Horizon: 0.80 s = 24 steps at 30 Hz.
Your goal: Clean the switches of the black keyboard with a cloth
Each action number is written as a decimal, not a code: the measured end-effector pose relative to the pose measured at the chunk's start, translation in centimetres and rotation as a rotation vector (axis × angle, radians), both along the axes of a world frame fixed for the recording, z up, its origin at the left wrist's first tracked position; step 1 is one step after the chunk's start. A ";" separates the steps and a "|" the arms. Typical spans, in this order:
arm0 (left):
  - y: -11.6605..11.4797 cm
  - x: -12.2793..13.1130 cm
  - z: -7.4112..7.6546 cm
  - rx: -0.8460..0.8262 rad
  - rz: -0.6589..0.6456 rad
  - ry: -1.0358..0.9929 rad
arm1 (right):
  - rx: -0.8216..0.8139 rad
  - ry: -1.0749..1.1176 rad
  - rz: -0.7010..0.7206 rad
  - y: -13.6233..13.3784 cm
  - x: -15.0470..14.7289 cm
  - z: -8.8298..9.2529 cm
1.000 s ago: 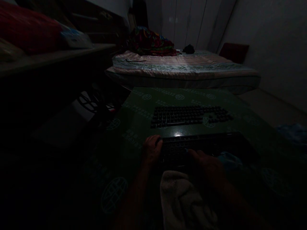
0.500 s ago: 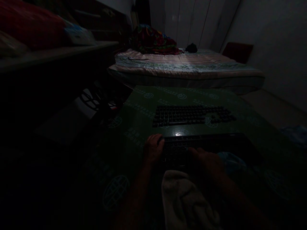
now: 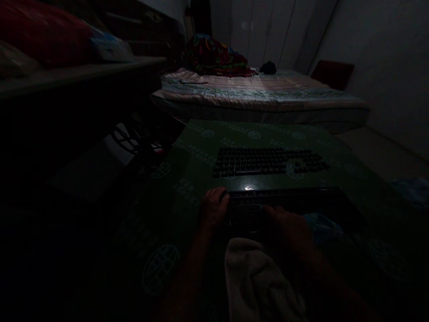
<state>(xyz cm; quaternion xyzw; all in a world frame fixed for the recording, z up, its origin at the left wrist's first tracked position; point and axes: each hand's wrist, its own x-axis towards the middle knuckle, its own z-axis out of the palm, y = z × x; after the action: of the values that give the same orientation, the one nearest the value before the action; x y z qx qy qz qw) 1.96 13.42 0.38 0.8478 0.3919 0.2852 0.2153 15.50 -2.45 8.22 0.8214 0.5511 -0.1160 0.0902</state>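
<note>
A black keyboard (image 3: 295,197) lies on a green printed board. Its left part is in shadow and the details are hard to see; the right part looks flat and bare. My left hand (image 3: 214,205) is closed around the keyboard's left end. Over its middle, my right hand (image 3: 284,223) has its fingers drawn together, and what they may hold is hidden in the dark. Crumpled blue material (image 3: 323,227) lies beside my right hand. Behind the keyboard, black keycaps (image 3: 254,160) are laid out in keyboard order, with green board showing in the gaps.
A pale cloth (image 3: 251,273) is bunched close in front of me. The green board (image 3: 187,154) reaches toward a bed (image 3: 268,91) with a patterned blanket (image 3: 217,56). At left stands a shelf (image 3: 144,65) with a red bag (image 3: 43,36). The room is very dark.
Both hands stay in nearly the same places on the keyboard. The view and the pale cloth have shifted very slightly.
</note>
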 end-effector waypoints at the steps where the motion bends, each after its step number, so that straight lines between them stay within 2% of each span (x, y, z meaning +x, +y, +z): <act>1: 0.0 0.0 0.0 -0.001 0.002 0.001 | -0.005 0.003 -0.006 0.0 -0.1 0.1; 6: 0.0 0.0 -0.1 0.003 -0.010 -0.012 | -0.019 0.005 -0.032 0.3 -0.3 0.3; 14: -0.1 0.0 0.0 0.003 -0.002 -0.024 | 0.037 -0.031 0.004 1.2 -0.3 -0.6; 24: -0.1 0.1 -0.1 -0.005 0.006 -0.012 | 0.035 -0.037 0.007 1.5 -0.4 -0.2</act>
<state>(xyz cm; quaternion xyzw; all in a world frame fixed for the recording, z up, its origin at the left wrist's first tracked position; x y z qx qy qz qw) 2.03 13.36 0.25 0.8444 0.3936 0.2901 0.2190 15.07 -0.99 7.97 0.8229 0.5541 -0.0906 0.0866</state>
